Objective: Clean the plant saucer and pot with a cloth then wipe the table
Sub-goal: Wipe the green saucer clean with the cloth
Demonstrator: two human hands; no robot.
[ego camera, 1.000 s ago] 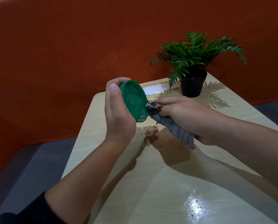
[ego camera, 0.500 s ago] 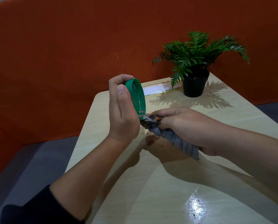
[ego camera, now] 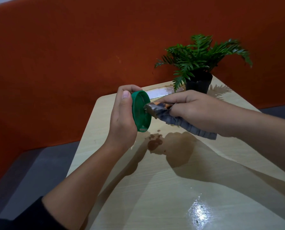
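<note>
Saucer (ego camera: 141,112) sits at the centre of the frame, green and round, held on edge above the table (ego camera: 155,188) with its hollow side turned right. The left hand (ego camera: 122,117) grips it, fingers curled over the top rim and thumb up along the near edge. The right hand (ego camera: 193,110) is closed round a bunched grey cloth (ego camera: 173,119), whose soiled tip presses into the saucer's hollow; the cloth's tail hangs out below the hand. On the table just under the saucer lies a brown muddy patch (ego camera: 155,142) with a few small spots beside it. The pot (ego camera: 199,83), black, stands upright at the table's far edge, upper right of the frame, with a green fern (ego camera: 203,55) in it, against an orange backrest (ego camera: 72,55).
</note>
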